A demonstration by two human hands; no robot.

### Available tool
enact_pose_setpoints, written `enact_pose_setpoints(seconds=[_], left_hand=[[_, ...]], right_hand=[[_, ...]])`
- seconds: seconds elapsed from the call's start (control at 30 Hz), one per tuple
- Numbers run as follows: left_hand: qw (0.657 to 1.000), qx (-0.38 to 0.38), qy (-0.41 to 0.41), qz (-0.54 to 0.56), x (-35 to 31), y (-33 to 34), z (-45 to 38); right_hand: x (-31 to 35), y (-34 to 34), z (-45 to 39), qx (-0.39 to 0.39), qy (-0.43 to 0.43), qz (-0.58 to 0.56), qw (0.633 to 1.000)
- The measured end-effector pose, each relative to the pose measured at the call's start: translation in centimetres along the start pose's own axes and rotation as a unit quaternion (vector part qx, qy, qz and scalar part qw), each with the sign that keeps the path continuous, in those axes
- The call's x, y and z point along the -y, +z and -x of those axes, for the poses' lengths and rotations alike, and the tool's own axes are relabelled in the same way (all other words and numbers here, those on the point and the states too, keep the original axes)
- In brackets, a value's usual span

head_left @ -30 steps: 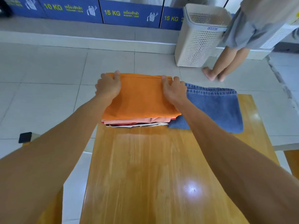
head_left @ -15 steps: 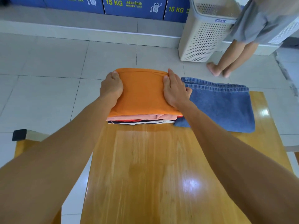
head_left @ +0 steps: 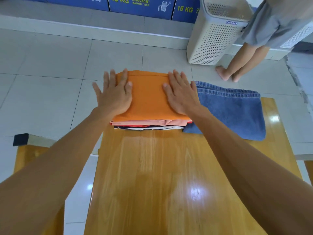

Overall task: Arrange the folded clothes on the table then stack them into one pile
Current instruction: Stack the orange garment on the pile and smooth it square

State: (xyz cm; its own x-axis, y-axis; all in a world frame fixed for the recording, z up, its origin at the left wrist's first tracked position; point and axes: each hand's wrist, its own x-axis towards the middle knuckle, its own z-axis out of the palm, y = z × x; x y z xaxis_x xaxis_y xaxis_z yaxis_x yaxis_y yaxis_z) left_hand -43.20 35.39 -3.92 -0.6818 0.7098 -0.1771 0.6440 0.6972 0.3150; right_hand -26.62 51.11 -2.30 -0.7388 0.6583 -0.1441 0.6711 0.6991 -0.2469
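Observation:
A pile of folded clothes sits at the far left end of the wooden table (head_left: 162, 180). An orange garment (head_left: 148, 99) lies on top, with pink, red, dark and white layers (head_left: 149, 125) showing under it. My left hand (head_left: 115, 94) lies flat on the orange garment's left side, fingers spread, part of it over the edge. My right hand (head_left: 182, 94) lies flat on its right side. Neither hand grips anything. Folded blue jeans (head_left: 237, 112) lie on the table right beside the pile, partly under its right corner.
A white perforated laundry basket (head_left: 215, 36) stands on the tiled floor beyond the table. A person's bare legs (head_left: 240, 63) are beside it. Blue washer panels (head_left: 142, 5) line the back wall. A second wooden surface (head_left: 28, 155) sits at the left.
Both hands let go of the pile's far edge and now lie open and flat on the orange garment. The view has tilted down a little.

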Motion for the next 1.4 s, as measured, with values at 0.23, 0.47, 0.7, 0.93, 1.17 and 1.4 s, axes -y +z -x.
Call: enact_pose_setpoints(seconds=[0.23,0.47,0.7,0.93,1.17,1.4], left_hand=[[0.987,-0.125,0.094,-0.038,-3.1,-1.1,-0.4],[0.985,-0.055,0.021,0.161,0.7,-2.0,-2.7],[0.976,-0.018,-0.031,0.214,1.4,-5.5,-5.4],[0.908,-0.109,-0.161,0.372,2.4,-4.7,-3.8],[0.942,-0.008,-0.112,0.316,3.6,-4.6,7.6],[0.884,-0.039,-0.15,0.44,4.2,-3.0,8.7]], right_hand=[[3.4,-0.4,0.4,-0.041,-0.061,0.033,0.997],[1.8,-0.4,-0.2,-0.03,0.039,0.012,0.999],[8.2,1.5,0.1,-0.049,-0.043,-0.021,0.998],[8.2,2.8,-0.1,-0.038,-0.035,0.035,0.998],[10.1,2.0,0.8,-0.067,-0.117,0.015,0.991],[11.2,3.2,0.4,-0.029,-0.088,0.003,0.996]])
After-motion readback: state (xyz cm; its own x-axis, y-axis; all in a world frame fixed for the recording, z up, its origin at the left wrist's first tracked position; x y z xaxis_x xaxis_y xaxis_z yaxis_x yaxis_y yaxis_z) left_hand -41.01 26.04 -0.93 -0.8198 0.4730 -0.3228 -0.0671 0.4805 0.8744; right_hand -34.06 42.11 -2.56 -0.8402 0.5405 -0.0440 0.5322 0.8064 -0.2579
